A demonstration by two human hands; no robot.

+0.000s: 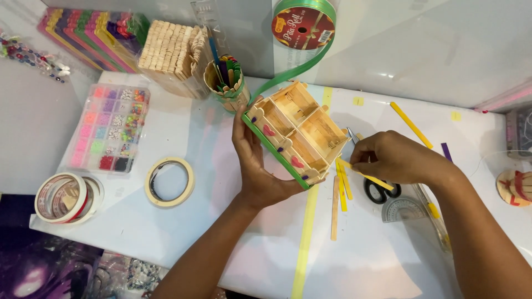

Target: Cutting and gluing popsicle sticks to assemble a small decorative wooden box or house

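Note:
My left hand (256, 166) grips the near side of a wooden craft-stick box (296, 130) with compartments, a green-trimmed edge and small heart shapes on its front. The box is tilted up off the white table (221, 221). My right hand (390, 158) pinches a yellow craft stick (372, 179) at the box's right corner. Loose yellow and plain sticks (339, 191) lie under that hand. A green ribbon (288, 75) runs from the box up to a ribbon roll (303, 25).
Black-handled scissors (379, 191) and a clear protractor (403, 209) lie under my right wrist. At left are a bead organiser (108, 127), tape rolls (169, 181) (66, 197), stacks of sticks (172, 52) and a stick cup of tools (226, 83).

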